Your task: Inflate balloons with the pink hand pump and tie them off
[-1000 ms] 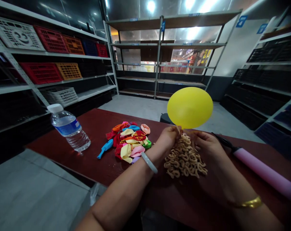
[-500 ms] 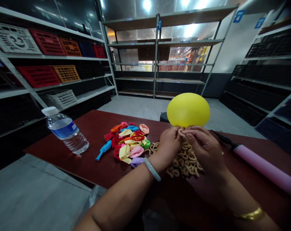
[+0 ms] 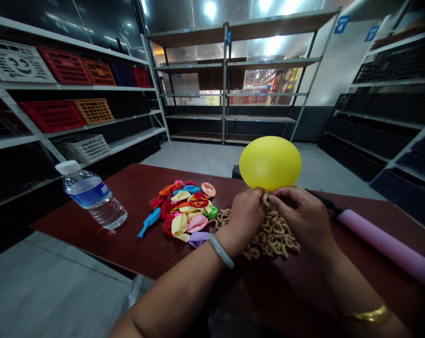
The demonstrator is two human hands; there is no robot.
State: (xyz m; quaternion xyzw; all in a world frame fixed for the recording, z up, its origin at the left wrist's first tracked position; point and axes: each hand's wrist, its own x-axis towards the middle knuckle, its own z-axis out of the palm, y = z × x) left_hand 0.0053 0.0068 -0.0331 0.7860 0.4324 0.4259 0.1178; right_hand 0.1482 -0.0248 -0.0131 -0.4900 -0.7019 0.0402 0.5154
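An inflated yellow balloon [image 3: 270, 162] stands above my two hands, its neck hidden behind my fingers. My left hand [image 3: 246, 209], with a pale bangle at the wrist, is closed in a pinch at the balloon's base. Close beside it, my right hand [image 3: 302, 213] pinches a tan rubber band [image 3: 266, 200] between thumb and fingers just under the balloon. Whether the band goes round the neck is hidden. Below the hands lies a pile of tan rubber bands [image 3: 272, 237]. To the left is a heap of limp, colourful balloons [image 3: 187, 211].
A tilted-looking water bottle [image 3: 94, 195] stands at the left of the dark red table [image 3: 128, 253]. A pink hand pump [image 3: 384, 244] with a black end lies at the right. Shelves with crates [image 3: 52, 115] line the left; a metal rack [image 3: 224, 89] stands behind.
My right thumb and fingers have shifted slightly at the rubber band, which shows a bit more. My left hand keeps its pinch. The whole view has moved slightly.
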